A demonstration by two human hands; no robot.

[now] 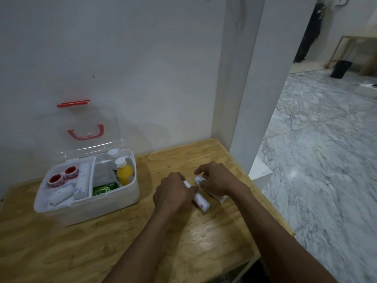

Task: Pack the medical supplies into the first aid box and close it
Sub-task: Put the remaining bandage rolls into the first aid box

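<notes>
First aid box (85, 203) sits on the left of the wooden table (61, 248), up against the wall: white translucent tub w/ a clear lid (89, 127) standing open behind it, red handle (85, 133) on the lid and a red latch strip (73, 103) at its top edge. Inside, left compartment holds two red-cored tape rolls (63, 175) side by side at the back, w/ one white bandage roll (61, 194) lying at the front & another (82, 181) along the divider. Right compartment has a green packet (104, 188) at the front, a yellow bottle (124, 173) w/ white cap at the right, and a second white cap (112, 153) just behind it; that bottle's body is too blurred to tell. Right of the box, apart from it, the left hand (173, 193) is curled over a white bandage roll (201, 201) lying on the table, fingers closed on its far end. Just beside it, the right hand (216, 178) pinches another white roll (198, 179) w/ fingertips, index finger raised. A flat white item (217, 198) lies under that wrist; can't tell what it is.
</notes>
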